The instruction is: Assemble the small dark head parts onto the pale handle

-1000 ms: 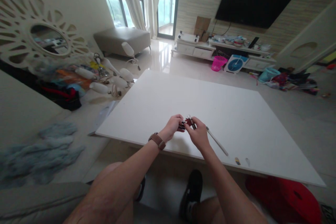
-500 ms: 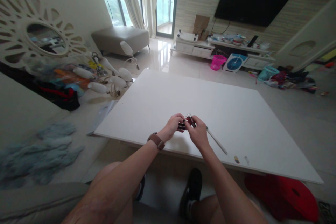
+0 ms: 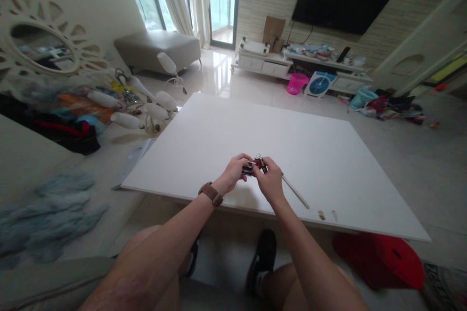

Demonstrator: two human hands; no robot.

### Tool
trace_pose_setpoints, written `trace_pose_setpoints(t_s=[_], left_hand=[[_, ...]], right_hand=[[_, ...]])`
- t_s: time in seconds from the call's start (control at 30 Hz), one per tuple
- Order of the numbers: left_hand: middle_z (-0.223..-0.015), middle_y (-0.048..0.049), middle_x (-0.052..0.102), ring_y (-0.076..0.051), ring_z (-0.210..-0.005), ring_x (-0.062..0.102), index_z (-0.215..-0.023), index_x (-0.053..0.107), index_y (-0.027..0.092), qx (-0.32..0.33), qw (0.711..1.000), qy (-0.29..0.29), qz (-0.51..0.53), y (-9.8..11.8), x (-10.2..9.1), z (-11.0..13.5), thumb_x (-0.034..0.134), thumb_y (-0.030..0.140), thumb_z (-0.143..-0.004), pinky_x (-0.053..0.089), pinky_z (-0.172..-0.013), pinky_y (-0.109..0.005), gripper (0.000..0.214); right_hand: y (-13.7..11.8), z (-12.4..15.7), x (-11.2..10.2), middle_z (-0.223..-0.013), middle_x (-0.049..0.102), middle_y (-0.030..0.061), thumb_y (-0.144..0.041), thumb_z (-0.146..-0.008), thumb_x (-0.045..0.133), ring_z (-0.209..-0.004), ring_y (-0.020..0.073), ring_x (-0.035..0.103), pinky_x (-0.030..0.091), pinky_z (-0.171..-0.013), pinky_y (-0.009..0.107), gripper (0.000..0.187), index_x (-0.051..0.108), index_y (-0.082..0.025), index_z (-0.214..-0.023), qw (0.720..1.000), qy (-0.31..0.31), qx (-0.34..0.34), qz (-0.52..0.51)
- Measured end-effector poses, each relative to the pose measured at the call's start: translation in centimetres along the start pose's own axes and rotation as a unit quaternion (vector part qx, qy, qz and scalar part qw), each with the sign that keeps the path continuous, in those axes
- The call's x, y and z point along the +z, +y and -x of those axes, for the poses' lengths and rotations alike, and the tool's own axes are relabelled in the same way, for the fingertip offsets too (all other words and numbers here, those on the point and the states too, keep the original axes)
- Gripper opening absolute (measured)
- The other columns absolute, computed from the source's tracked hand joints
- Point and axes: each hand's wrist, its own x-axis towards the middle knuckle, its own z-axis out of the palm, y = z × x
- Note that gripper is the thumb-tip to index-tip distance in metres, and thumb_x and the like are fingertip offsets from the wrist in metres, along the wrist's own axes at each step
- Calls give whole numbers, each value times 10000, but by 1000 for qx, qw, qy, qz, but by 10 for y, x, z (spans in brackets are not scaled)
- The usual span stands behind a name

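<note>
My left hand (image 3: 235, 175) and my right hand (image 3: 269, 182) meet over the near part of a large white board (image 3: 277, 136). Both are closed round a small dark red and black object (image 3: 251, 167) with a metal piece on top; what it is I cannot make out. A brown watch strap sits on my left wrist (image 3: 210, 193). A thin white stick (image 3: 295, 191) lies on the board just right of my right hand. Two tiny pieces (image 3: 321, 215) lie near the board's front edge.
A red stool (image 3: 386, 262) stands under the board's right front corner. My feet and knees are below the board's near edge. White lamp shades and clutter (image 3: 138, 107) lie on the floor at left. A pink basket (image 3: 296, 82) and low TV cabinet are far back.
My hands stay together on the small object. The view has shifted slightly, so everything sits a little more to the left and up.
</note>
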Motion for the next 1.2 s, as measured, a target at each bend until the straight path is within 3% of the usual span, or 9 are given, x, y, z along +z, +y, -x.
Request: trace_pose_setpoints(t_s=[0.2,0.5,0.7,1.2], left_hand=[[-817,-58,673,-162,-675,658,-947,529,167,-5,1000,-9,6,2,0,2,580,109,-712,529,-502,-235,247],[-920,-58,650,-132,-775,638,-918,574,139,61,997,-27,-45,-13,-3,-6,628,35,-722,590,-697,-309,228],[-917,-47,643,-119,-717,629,-941,616,147,99,988,-14,-117,-16,-5,-8,634,56,-729,598,-656,-299,232],[-834,-55,668,-145,-702,627,-901,633,149,72,982,-1,-175,-8,-7,-2,658,129,-687,547,-537,-230,216]], right_hand=[[2,0,-2,-790,578,12,-183,-839,564,-750,152,550,399,-692,272,110,610,-186,-738,999,1,-24,27],[7,0,-1,-805,552,15,-179,-826,577,-727,157,529,387,-685,286,77,613,-188,-758,996,-12,-24,83],[12,0,1,-834,581,22,-172,-818,588,-748,164,545,397,-703,289,47,629,-188,-805,997,-20,-33,71],[9,0,1,-796,581,11,-177,-808,582,-738,152,532,392,-690,264,57,622,-189,-770,998,-36,-12,53]])
